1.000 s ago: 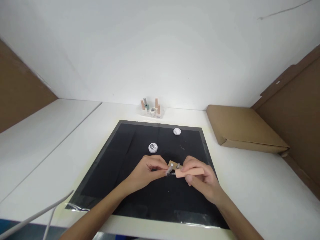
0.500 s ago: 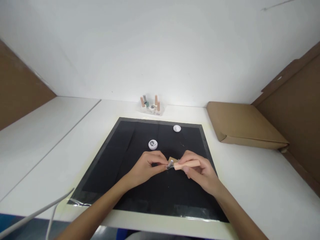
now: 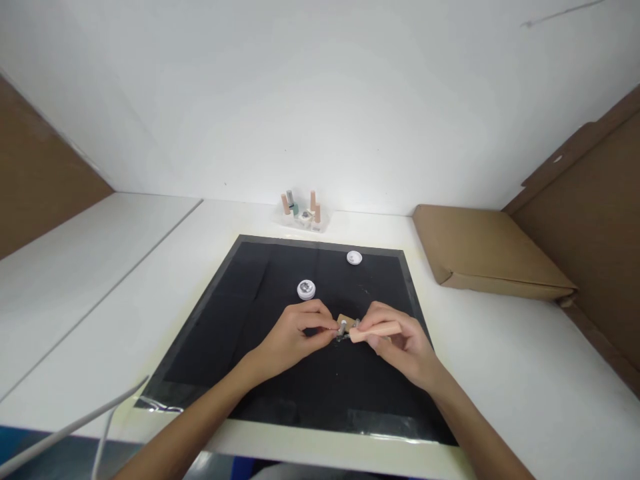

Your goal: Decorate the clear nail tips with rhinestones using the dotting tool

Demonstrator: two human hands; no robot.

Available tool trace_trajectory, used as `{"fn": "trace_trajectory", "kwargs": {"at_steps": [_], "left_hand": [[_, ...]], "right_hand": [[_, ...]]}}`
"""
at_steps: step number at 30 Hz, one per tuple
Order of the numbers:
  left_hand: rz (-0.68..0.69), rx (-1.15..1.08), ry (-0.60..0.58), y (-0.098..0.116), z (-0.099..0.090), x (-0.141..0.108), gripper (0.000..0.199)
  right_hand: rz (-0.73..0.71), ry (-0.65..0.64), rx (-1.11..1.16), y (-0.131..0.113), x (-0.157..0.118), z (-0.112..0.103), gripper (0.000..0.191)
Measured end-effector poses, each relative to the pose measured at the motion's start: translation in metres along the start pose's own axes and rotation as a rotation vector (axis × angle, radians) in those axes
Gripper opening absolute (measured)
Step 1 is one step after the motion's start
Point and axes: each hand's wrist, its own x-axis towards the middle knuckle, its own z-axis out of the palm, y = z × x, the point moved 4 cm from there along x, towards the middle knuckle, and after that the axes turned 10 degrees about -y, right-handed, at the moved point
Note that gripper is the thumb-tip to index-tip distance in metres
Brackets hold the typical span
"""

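My right hand (image 3: 397, 337) is closed round the peach handle of a nail polish brush (image 3: 377, 331), held nearly level with its brush end to the left. The fingertips of my left hand (image 3: 303, 330) pinch a small grey piece shaped like a false nail (image 3: 343, 329). Brush end and grey piece meet or nearly meet; whether they touch is too small to tell. Just behind them, a small tan block (image 3: 346, 321) shows between the hands, partly hidden by the fingers. Both hands are low over a black mat (image 3: 225, 320).
A white jar with silvery contents (image 3: 306, 289) and a small white lid (image 3: 354, 257) lie on the mat. Beyond it, a clear tray (image 3: 324, 223) holds several polish bottles. A brown cardboard box (image 3: 490, 247) lies at the right, a white cable (image 3: 75, 427) front left.
The brush handle has shifted very slightly right and tilted a little, its brush end lower. Both hands stay almost where they were, with the same grips.
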Motion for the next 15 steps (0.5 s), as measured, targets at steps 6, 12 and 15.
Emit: {"fn": "trace_trajectory", "kwargs": {"at_steps": [6, 12, 15], "left_hand": [[0.045, 0.069, -0.010, 0.0038, 0.0022, -0.0022, 0.015], [0.066, 0.096, -0.002, 0.0039, 0.0026, -0.0028, 0.014], [0.066, 0.103, -0.007, 0.0040, 0.0033, -0.0028, 0.014]], "right_hand": [[-0.060, 0.042, -0.081, 0.0009, 0.0017, -0.0046, 0.016], [-0.062, -0.023, -0.068, -0.0069, 0.0032, -0.0021, 0.011], [-0.091, -0.053, -0.075, -0.0054, 0.0038, 0.0008, 0.015]]}}
